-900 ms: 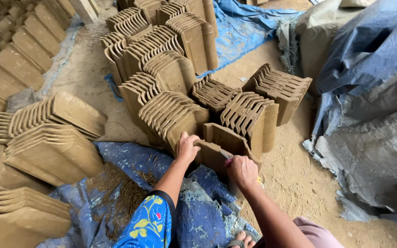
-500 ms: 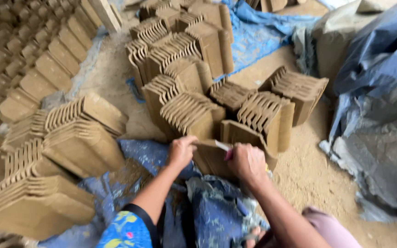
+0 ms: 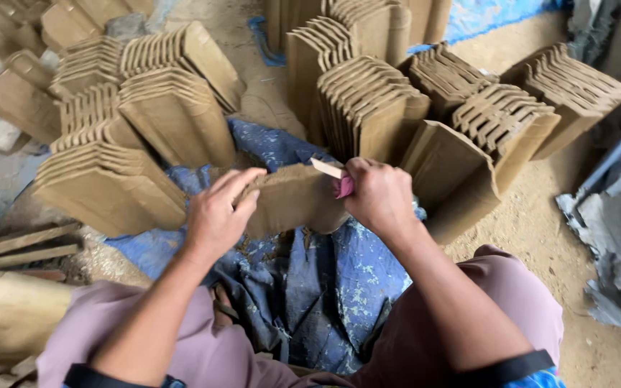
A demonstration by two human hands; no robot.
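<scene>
A brown unfired clay roof tile (image 3: 292, 197) is held over my lap, above a blue speckled cloth (image 3: 325, 280). My left hand (image 3: 218, 208) grips the tile's left end, fingers curled over its top edge. My right hand (image 3: 379, 194) is closed around a small scraping tool with a pale blade and a pink handle (image 3: 333, 174), set against the tile's right upper edge.
Rows of stacked clay tiles stand on edge at the left (image 3: 138, 136) and ahead (image 3: 375, 100), with more at the right (image 3: 562, 86). Sandy ground (image 3: 533, 223) lies to the right, grey sheeting (image 3: 619, 244) beyond it. Wooden slats (image 3: 16, 248) lie at the left.
The tile has been drawn from beside the stacks toward my lap. The view has tilted down and closer, and both hands now sit nearer to me, the right with the tool on the tile's edge.
</scene>
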